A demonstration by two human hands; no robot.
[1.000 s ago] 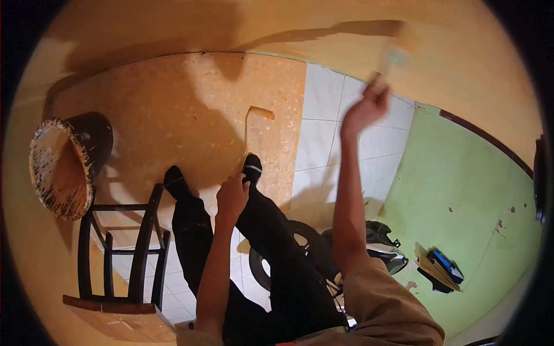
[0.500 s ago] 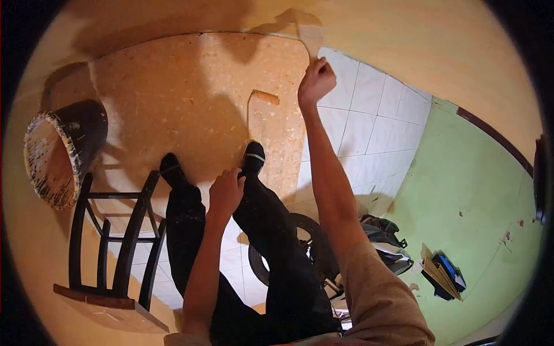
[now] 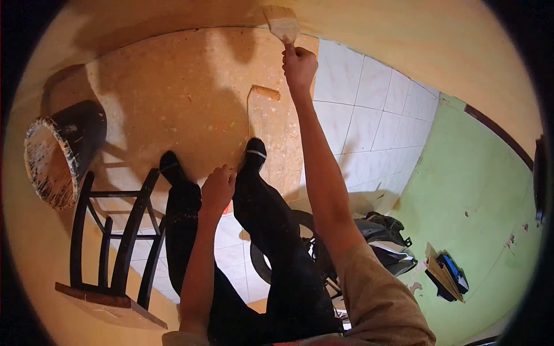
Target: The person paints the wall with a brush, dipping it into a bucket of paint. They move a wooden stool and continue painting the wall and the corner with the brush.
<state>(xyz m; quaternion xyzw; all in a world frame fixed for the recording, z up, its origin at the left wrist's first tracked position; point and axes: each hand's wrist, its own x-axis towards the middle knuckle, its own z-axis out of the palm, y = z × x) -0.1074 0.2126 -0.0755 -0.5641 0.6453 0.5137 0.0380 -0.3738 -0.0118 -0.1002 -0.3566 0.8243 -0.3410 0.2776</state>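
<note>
Held out at the top centre, my right hand [image 3: 300,68] is closed round the handle of a wide, pale paintbrush [image 3: 283,24]. The brush's bristles lie against the orange-toned wall [image 3: 369,23], just above the floor edge. My left hand [image 3: 217,189] hangs over my legs near my left knee, its fingers curled together; whether anything is inside them is hidden. Below the brush, a paint roller [image 3: 265,92] with an orange sleeve and a thin wire frame lies on the spotted orange-brown floor covering [image 3: 156,86].
A paint-crusted bucket [image 3: 81,130] lies tipped on its side at the left, above a dark wooden stool [image 3: 130,242]. White tiles [image 3: 363,104] adjoin a green surface [image 3: 461,190] at right. Behind my legs is a motorcycle [image 3: 381,242]; cardboard and dark items [image 3: 447,277] are further right.
My right hand has moved up and to the left with the paintbrush, which now shows more clearly. My left hand has shifted slightly left and down.
</note>
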